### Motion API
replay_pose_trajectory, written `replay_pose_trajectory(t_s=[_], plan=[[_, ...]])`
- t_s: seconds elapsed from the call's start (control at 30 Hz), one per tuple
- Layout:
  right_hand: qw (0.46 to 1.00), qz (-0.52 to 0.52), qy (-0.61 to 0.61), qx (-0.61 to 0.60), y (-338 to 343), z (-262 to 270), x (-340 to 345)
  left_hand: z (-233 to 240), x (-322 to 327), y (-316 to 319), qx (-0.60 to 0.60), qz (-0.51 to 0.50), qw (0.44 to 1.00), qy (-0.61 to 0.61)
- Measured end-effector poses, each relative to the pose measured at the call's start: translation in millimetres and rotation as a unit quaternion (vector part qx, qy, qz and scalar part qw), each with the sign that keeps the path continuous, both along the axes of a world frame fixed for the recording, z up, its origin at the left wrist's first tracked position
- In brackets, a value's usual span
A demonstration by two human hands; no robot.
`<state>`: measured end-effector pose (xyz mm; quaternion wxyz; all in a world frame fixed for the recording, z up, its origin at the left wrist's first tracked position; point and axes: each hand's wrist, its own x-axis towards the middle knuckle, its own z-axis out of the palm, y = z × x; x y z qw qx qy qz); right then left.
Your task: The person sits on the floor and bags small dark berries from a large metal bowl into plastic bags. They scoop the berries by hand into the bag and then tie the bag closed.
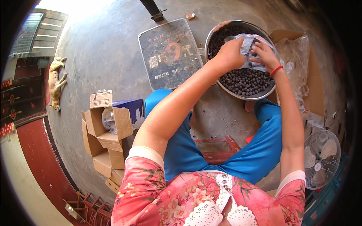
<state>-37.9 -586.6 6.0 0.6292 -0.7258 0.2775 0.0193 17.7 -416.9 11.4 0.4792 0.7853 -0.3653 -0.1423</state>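
A round metal basin [240, 97] sits in front of my knees, full of small dark fruit-like balls [244, 82]. Above them is a clear plastic bag [246, 42] with several of the balls in it. My left hand [230, 53] pinches the bag's edge between thumb and fingers. At the bag's right side is my right hand [265, 55], a red cord bracelet [276, 70] on its wrist. Its fingers are spread, and I see nothing gripped in them. The bag's lower part is partly hidden by both hands.
A dark board bearing writing [172, 53] lies left of the basin. An open carton with plastic sheeting [314, 70] stands to its right. Stacked cardboard boxes [107, 135], an electric fan [321, 159] and a lying dog [56, 82] are farther out. A red wooden stool [217, 156] is between my legs.
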Motion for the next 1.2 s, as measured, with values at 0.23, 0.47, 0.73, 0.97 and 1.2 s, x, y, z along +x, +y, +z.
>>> replay_pose_trajectory(t_s=[0.23, 0.47, 0.73, 0.97, 1.2], plan=[[0.903, 0.265, -0.072, -0.332, -11.3, 0.5, -8.2, -5.6, 15.2, -3.3, -0.081, 0.070, 0.984, 0.142], [0.775, 0.328, -0.057, -0.537, 5.2, 9.3, -23.8, 12.4, 25.8, 8.1, -0.120, 0.071, 0.968, 0.210], [0.772, 0.281, -0.071, -0.566, -20.8, -5.6, -17.3, 4.6, 33.1, 8.6, -0.115, 0.066, 0.978, 0.163], [0.822, 0.208, -0.134, -0.513, -12.7, 22.2, -11.7, -9.8, 34.4, 3.7, -0.096, 0.101, 0.985, 0.099], [0.828, 0.175, -0.281, -0.453, 2.7, 47.3, -9.6, -7.0, 36.6, 6.0, -0.041, 0.087, 0.994, 0.043]])
